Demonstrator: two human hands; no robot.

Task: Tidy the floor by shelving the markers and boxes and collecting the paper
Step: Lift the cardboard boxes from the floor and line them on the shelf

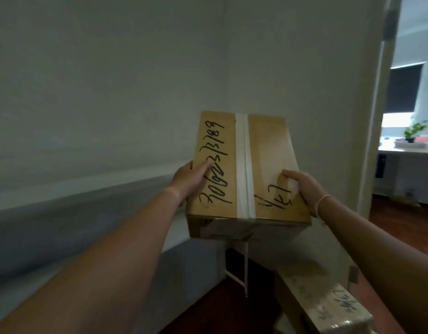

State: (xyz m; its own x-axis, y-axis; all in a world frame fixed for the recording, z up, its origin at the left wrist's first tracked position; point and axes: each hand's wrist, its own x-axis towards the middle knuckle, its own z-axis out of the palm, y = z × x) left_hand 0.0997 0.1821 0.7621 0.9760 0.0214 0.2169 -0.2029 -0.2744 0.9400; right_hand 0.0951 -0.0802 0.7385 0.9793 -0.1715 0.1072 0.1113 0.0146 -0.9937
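potted plant (413,131) on far desk (405,148)

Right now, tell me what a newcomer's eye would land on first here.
First, the taped cardboard box with black handwriting, held up mid-frame before a pale wall, the left hand gripping its left edge and the right hand its right. Next, a second scribbled box low at the bottom right. Last, a potted plant through the doorway at the far right.

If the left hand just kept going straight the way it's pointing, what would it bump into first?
Probably the pale wall. The left hand grips the side of the taped brown cardboard box and points up and away toward that wall; nothing else shows between them, though the depth is hard to judge.
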